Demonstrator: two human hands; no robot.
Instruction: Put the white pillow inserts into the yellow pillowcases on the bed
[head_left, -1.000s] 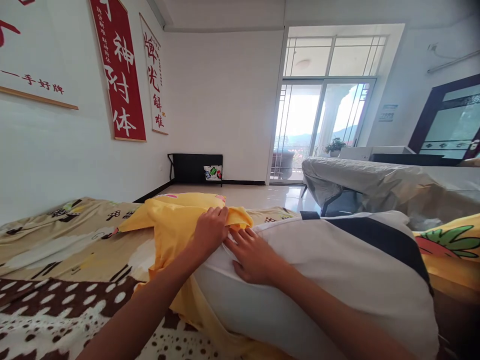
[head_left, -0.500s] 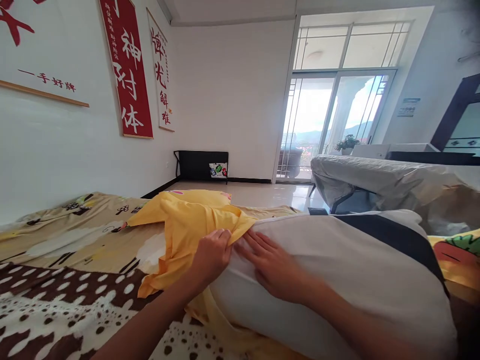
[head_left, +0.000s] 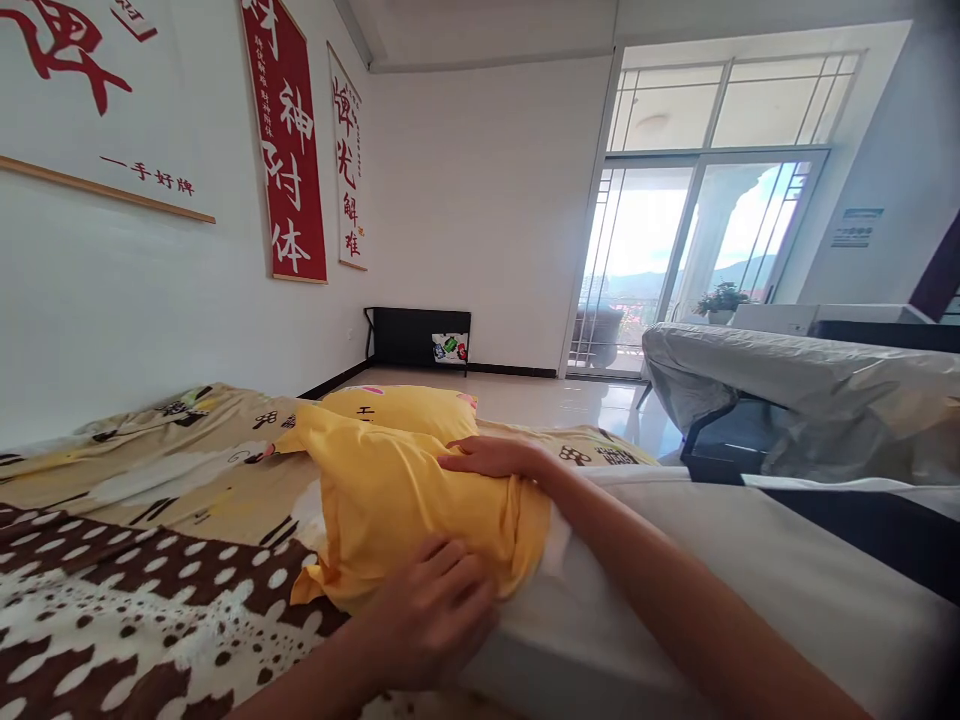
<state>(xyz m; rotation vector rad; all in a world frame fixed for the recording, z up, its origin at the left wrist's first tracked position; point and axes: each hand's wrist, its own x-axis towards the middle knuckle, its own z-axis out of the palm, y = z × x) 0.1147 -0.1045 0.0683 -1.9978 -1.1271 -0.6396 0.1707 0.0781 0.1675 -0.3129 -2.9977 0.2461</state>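
A yellow pillowcase (head_left: pixel 397 500) covers the left end of a white pillow (head_left: pixel 637 560) that has a dark band near its right side. My left hand (head_left: pixel 439 615) is closed, its fingers curled on the near side of the pillowcase; slight blur softens its outline. On the upper far side of the pillowcase lies my right hand (head_left: pixel 491 457), fingers stretched out and pointing left. My right forearm crosses over the white pillow. The pillowcase's mouth hangs loosely around the pillow, just below my right wrist.
Another yellow pillow (head_left: pixel 405 405) lies just behind. Beneath are a tan patterned sheet (head_left: pixel 225 450) and a brown-and-white spotted blanket (head_left: pixel 187 590). Plastic-covered furniture (head_left: pixel 810 370) stands at right, before a sliding glass door (head_left: pixel 675 250). A black folded frame (head_left: pixel 409 335) leans against the far wall.
The pillowcase has spread rightward over more of the white pillow. My right hand has moved from the white pillow up onto the pillowcase's far side; my left hand has come lower and nearer.
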